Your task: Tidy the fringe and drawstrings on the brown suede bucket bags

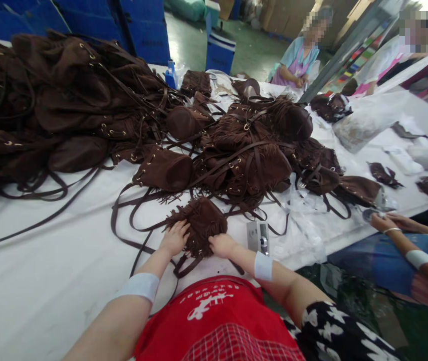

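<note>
A small dark brown fringed bag (207, 216) lies on the white table (67, 271) in front of me. My left hand (175, 237) rests on the bag's left side, its fingers spread over the fringe. On the right side, my right hand (222, 244) has its fingers curled at the fringe, pinching the bag's edge. The bag's strap hangs toward the table's near edge. Just right of my right hand stands a small metallic box (258, 237).
Brown bags are heaped at the left (67, 110) and centre (244, 160), with loose straps (124, 220) around them. Clear plastic (304, 200) lies to the right. A co-worker's hands (387, 223) are at the right edge; another person (298, 62) sits across the table.
</note>
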A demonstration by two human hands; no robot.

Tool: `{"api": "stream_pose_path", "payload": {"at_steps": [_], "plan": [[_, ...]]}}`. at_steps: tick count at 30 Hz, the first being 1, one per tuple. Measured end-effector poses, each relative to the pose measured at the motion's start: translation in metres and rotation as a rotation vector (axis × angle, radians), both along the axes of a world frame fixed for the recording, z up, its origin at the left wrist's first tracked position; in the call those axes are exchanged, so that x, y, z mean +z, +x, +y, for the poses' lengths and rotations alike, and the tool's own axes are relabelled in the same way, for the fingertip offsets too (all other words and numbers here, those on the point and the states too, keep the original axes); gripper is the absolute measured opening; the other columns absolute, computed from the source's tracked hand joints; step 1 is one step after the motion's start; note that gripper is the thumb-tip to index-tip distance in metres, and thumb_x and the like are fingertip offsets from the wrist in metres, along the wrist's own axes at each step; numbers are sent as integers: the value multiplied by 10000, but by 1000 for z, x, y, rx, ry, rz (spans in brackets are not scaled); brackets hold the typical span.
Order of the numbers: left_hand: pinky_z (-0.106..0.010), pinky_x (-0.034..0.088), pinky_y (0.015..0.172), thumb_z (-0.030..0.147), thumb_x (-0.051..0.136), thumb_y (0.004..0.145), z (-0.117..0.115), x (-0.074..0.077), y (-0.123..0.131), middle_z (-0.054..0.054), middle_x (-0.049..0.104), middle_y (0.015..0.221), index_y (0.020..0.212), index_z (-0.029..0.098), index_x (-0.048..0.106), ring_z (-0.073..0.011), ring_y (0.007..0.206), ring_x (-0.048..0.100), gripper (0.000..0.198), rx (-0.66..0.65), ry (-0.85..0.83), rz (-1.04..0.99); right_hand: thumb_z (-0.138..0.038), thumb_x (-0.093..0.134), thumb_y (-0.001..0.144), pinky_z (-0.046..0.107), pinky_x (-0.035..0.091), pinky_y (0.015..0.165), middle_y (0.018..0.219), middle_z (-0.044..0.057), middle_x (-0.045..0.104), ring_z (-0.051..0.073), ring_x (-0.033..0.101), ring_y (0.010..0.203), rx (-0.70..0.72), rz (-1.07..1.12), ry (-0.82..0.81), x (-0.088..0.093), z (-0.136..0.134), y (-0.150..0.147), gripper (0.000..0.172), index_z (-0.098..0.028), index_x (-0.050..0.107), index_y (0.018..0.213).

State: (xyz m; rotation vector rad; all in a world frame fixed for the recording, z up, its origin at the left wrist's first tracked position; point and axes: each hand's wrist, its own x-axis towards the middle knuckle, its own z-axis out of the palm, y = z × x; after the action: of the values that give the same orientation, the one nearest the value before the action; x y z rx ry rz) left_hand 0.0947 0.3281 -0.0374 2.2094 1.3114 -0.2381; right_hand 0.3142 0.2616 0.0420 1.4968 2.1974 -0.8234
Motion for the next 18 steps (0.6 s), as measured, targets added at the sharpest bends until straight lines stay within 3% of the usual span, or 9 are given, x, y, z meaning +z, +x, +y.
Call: {"api": "stream_pose_path", "payload": {"at_steps": [3,6,13,15,18], "plan": [[-533,259,1135,336,352,936,-2,-3,0,-67,383,1516,1396,234,455,-267,1418,278,482,-19,-1,-6,-408,458,931,300,476,722,886,113,701,232,657,840,26,-10,-74,12,-39,20,354,-160,709,903],[-531,237,1146,332,350,937,-3,-4,2,-74,411,1498,1395,224,460,-269,1416,282,484,-49,0,-13,-446,515,888,276,453,705,952,105,696,222,654,857,27,39,-114,34,-59,39,344,-172,723,870],[-522,271,1134,287,345,925,-3,-4,9,-64,382,1517,1402,226,452,-271,1414,290,492,-50,3,-8,-434,513,890,248,423,642,832,43,709,190,650,758,-253,168,-351,60,-79,71,371,-215,641,1160],[-522,261,1138,287,343,926,-3,-5,8,-61,373,1522,1406,231,445,-267,1417,281,494,-45,1,-11,-412,529,881,275,445,684,886,61,710,212,652,803,-278,140,-277,64,-84,78,352,-207,648,1142],[-510,249,1146,289,351,924,-3,-5,8,-59,356,1532,1413,236,434,-260,1425,262,498,-43,5,-11,-346,522,894,331,447,880,1087,100,671,239,607,1011,-288,189,17,65,-71,72,333,-181,619,1167]]}}
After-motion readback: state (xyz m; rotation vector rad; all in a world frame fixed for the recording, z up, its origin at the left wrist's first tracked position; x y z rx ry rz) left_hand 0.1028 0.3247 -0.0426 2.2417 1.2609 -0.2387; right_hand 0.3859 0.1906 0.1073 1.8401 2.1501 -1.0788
